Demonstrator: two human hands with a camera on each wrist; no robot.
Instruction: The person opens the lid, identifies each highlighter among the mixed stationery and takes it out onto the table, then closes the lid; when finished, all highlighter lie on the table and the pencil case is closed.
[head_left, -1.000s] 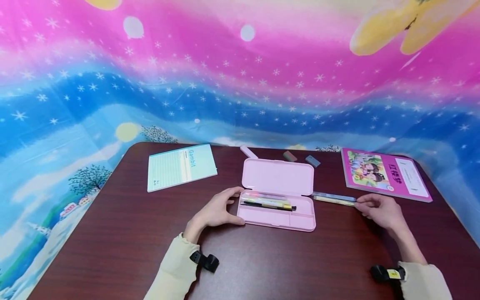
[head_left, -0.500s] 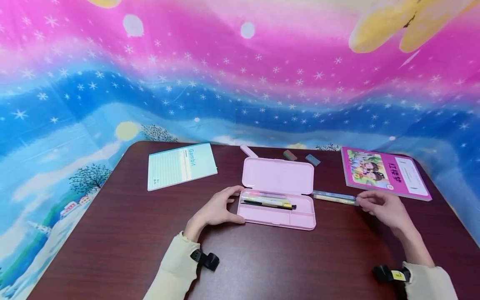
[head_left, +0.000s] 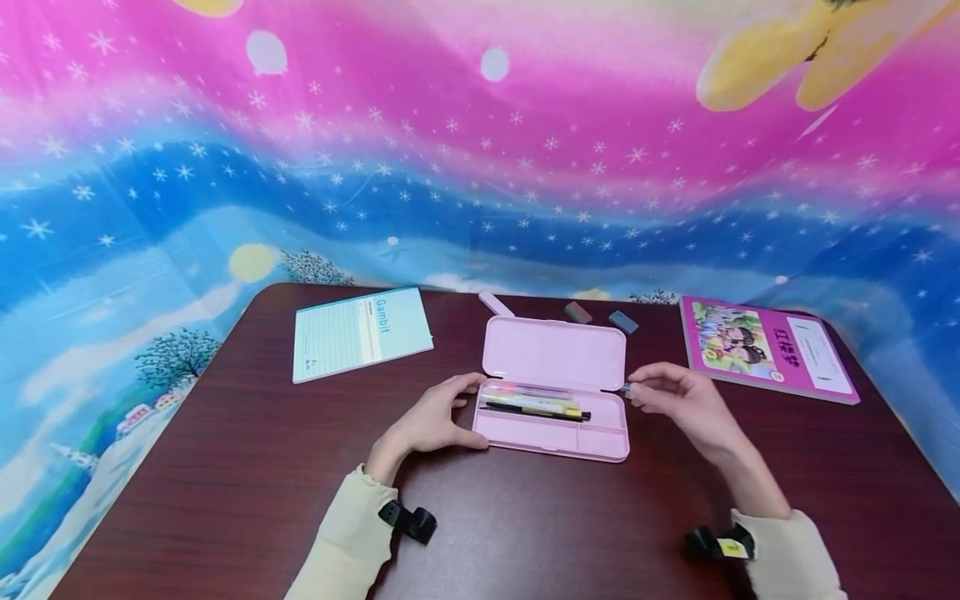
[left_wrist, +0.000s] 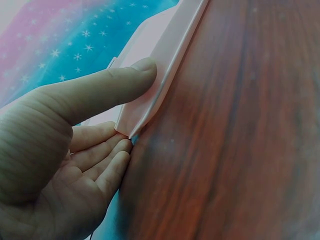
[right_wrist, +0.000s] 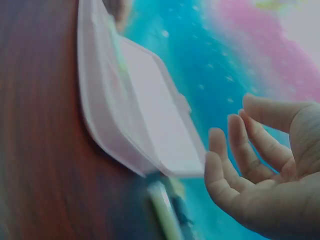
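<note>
In the head view, a pink pencil case point(head_left: 525, 432) lies on the table with its lid raised. Inside are a black pen point(head_left: 510, 407) and other pens with yellow and pink parts. My left hand point(head_left: 431, 417) holds the case's left end, thumb at the front wall, fingers at the side and back corner. Beside the right end hovers my right hand point(head_left: 686, 408), fingers loosely bent. In the right wrist view, a yellowish pen point(right_wrist: 164, 212) and a blue one point(right_wrist: 186, 220) lie by the case, apart from these fingers. The head view mostly hides both pens behind the hand.
Behind the case lie a pink block point(head_left: 496, 303), a green-brown eraser point(head_left: 577, 312) and a blue-grey eraser point(head_left: 623, 322). A pale green notebook point(head_left: 337, 342) is at the back left, a magenta book point(head_left: 780, 354) at the back right. A patterned curtain point(head_left: 420, 167) hangs behind.
My right hand has moved left from the far ends of the two pens to the case's right end. The left hand and the case stay in place.
</note>
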